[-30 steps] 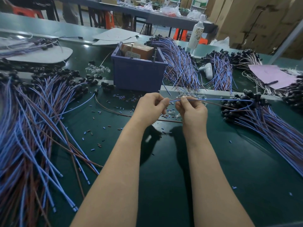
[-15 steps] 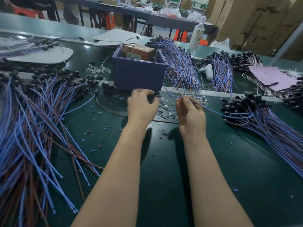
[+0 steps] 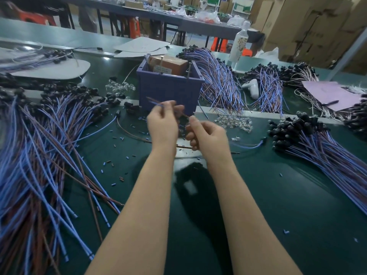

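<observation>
Left hand (image 3: 162,125) pinches a blue and brown wire pair (image 3: 156,103), ends poking up-left, above the green table (image 3: 278,195), right in front of the purple bin (image 3: 170,90). Right hand (image 3: 207,135) is curled just beside it, thumb by the brown strand. Too blurry to tell if it's actually gripping.

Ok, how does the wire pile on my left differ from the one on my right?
The left pile is larger and sprawls, its free ends reaching toward the camera; the right pile is smaller and tighter, fanning toward the right edge. Both are blue and brown wires with black caps at the far end.
</observation>
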Tool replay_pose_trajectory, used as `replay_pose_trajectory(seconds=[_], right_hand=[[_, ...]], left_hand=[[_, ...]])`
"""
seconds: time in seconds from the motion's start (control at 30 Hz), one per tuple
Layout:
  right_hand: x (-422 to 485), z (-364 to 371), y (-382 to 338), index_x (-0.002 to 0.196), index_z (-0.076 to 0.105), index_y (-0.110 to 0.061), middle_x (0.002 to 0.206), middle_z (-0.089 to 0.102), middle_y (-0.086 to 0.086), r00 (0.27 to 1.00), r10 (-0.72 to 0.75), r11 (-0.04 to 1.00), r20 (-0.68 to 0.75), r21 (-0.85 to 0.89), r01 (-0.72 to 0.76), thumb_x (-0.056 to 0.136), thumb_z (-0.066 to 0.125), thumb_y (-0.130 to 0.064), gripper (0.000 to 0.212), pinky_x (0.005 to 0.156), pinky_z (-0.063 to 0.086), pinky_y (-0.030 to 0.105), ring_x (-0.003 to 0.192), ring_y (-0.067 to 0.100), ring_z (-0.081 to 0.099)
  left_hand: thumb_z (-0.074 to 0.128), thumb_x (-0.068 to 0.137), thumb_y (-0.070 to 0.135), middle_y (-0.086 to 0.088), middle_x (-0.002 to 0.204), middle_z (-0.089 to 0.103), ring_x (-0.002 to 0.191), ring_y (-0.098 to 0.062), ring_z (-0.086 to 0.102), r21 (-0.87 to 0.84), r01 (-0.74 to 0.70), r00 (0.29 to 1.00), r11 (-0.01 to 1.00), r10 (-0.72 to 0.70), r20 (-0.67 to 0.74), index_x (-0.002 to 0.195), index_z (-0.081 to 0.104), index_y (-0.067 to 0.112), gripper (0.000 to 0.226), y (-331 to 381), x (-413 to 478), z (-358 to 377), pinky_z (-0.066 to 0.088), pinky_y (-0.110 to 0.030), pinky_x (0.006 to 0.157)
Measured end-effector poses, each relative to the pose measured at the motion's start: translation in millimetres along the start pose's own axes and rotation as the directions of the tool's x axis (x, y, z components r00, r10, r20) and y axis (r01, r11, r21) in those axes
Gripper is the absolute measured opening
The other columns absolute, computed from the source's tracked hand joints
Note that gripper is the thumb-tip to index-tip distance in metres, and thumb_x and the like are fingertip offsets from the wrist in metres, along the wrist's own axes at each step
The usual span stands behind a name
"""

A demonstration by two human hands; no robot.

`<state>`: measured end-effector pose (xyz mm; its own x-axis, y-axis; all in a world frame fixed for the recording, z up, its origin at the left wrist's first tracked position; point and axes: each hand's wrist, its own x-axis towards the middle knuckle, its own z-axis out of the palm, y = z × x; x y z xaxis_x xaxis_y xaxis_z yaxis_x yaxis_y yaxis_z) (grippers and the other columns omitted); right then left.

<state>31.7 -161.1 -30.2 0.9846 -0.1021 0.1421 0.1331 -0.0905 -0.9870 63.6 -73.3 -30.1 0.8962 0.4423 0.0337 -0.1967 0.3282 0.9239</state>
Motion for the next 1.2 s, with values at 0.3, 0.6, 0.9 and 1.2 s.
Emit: replay_pose_trajectory(seconds=[0.3, 0.6, 0.9, 1.2], right_hand=[[9.4, -2.4, 23.0, 0.109, 0.064, -0.011, 0.097, 0.065, 0.006, 0.951, -0.292, 0.635, 0.104, -0.723, 0.274, 0.099, 0.043, -0.024, 0.026, 0.089, 0.039, 0.038, 0.095, 0.027, 0.055], [7.3, -2.4, 17.0, 0.059, 0.04, -0.023, 0.057, 0.042, -0.008, 0.976, -0.217, 0.845, 0.032, -0.495, 0.204, 0.099, 0.044, -0.017, 0.041, 0.049, 0.026, 0.02, 0.054, 0.01, 0.036], [7.3, 0.0, 18.2, 0.086, 0.066, -0.009, 0.07, 0.064, 0.0, 0.984, -0.173, 0.888, 0.033, -0.426, 0.17, 0.096, 0.049, -0.016, 0.02, 0.066, 0.045, 0.027, 0.07, 0.021, 0.06], [5.3, 8.4, 19.3, 0.088, 0.059, -0.017, 0.078, 0.068, 0.002, 0.977, -0.185, 0.936, -0.104, -0.322, 0.143, 0.095, 0.051, -0.013, 0.012, 0.075, 0.055, 0.034, 0.071, 0.018, 0.068]], left_hand=[[0.042, 0.101, 0.018, 0.005, 0.075, 0.069, 0.063, -0.002, 0.065, -0.058, -0.106, 0.981, 0.993, 0.095, -0.168, 0.09, 0.056, 0.017, 0.018, 9.9, 6.3, -7.5, 0.05, -0.017, 0.065], [0.049, 0.098, 0.01, 0.005, 0.072, 0.061, 0.057, 0.004, 0.052, 0.236, -0.081, 0.934, 0.968, -0.009, 0.356, 0.096, 0.067, 0.004, 0.019, -5.7, -7.7, 5.7, 0.046, -0.013, 0.064], [0.054, 0.095, 0.013, -0.005, 0.077, 0.063, 0.066, -0.015, 0.057, 0.391, -0.08, 0.96, 0.917, -0.036, 0.279, 0.088, 0.066, 0.008, 0.015, -8.9, -3.5, -1.4, 0.049, -0.021, 0.055], [0.053, 0.096, 0.015, -0.007, 0.076, 0.065, 0.071, -0.022, 0.062, 0.322, 0.003, 0.983, 0.947, -0.063, 0.175, 0.086, 0.065, 0.005, 0.018, -9.5, -2.1, -0.8, 0.055, -0.035, 0.069]])
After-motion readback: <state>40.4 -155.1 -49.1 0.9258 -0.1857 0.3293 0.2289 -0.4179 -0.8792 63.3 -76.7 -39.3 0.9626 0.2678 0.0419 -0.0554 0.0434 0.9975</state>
